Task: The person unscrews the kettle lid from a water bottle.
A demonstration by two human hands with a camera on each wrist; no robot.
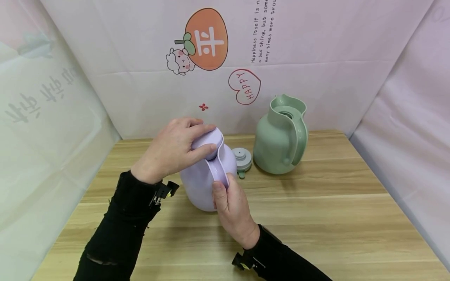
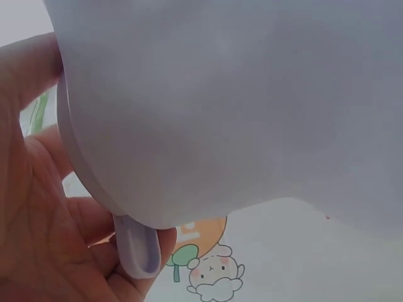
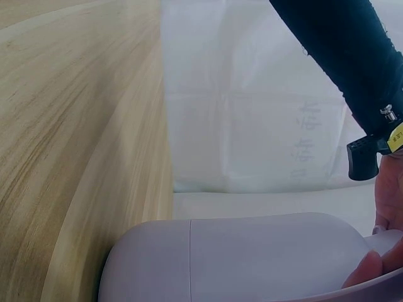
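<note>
A lavender vacuum jug [image 1: 198,185] stands on the wooden table, its body also filling much of the left wrist view. At its mouth, my left hand [image 1: 168,150] holds a round lavender lid [image 1: 209,141], thumb on the near side and fingers over the far side. The left wrist view shows a small lavender tab [image 2: 137,251] between the fingers of that hand. Lower down, my right hand [image 1: 233,212] grips the jug's handle [image 1: 218,173], thumb on top. How far the lid sits in the mouth is hidden by the left hand.
A green vacuum jug [image 1: 272,146] stands lidless to the right, handle toward the near right. Between the jugs lies a grey stopper [image 1: 241,158] with a green tab, partly behind the lavender jug. Printed white cloth [image 1: 140,97] hangs behind the table [image 1: 316,218] and along both sides.
</note>
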